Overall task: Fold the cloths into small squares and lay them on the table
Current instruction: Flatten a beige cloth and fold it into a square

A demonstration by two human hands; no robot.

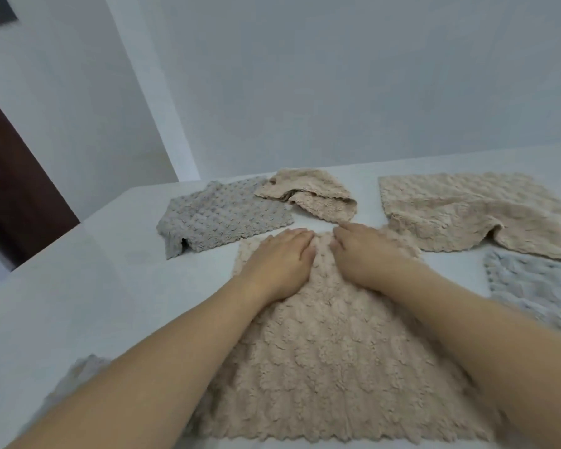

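Observation:
A fluffy beige cloth (331,358) lies spread on the white table (117,286) right in front of me. My left hand (280,264) rests flat on its far part, fingers straight and together. Beside it, my right hand (363,254) presses the same far edge with its fingers extended. The two hands lie close together near the cloth's far middle. Both forearms cover parts of the cloth's sides.
A grey cloth (221,217) lies rumpled at the back left, a crumpled beige cloth (308,192) behind my hands, a larger beige cloth (473,212) at the back right. A pale blue-grey cloth (538,286) sits at the right edge, another grey piece (75,377) under my left forearm.

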